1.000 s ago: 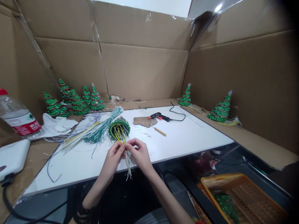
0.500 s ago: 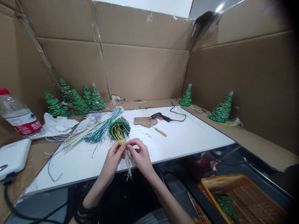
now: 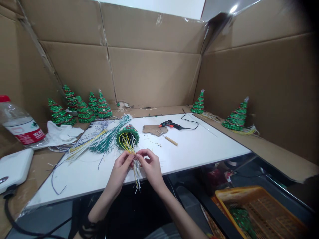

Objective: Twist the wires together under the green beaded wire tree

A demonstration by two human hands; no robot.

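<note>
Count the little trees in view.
8: five trees at back left, two trees at right, one tipped tree on the white board. The green thing in the basket may be another, unclear.

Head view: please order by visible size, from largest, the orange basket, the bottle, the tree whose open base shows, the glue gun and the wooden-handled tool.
1. Orange basket, partly cut off
2. Bottle
3. Tree with open base
4. Glue gun
5. Wooden-handled tool
Nearness to the camera probably enlarges the basket and bottle.
</note>
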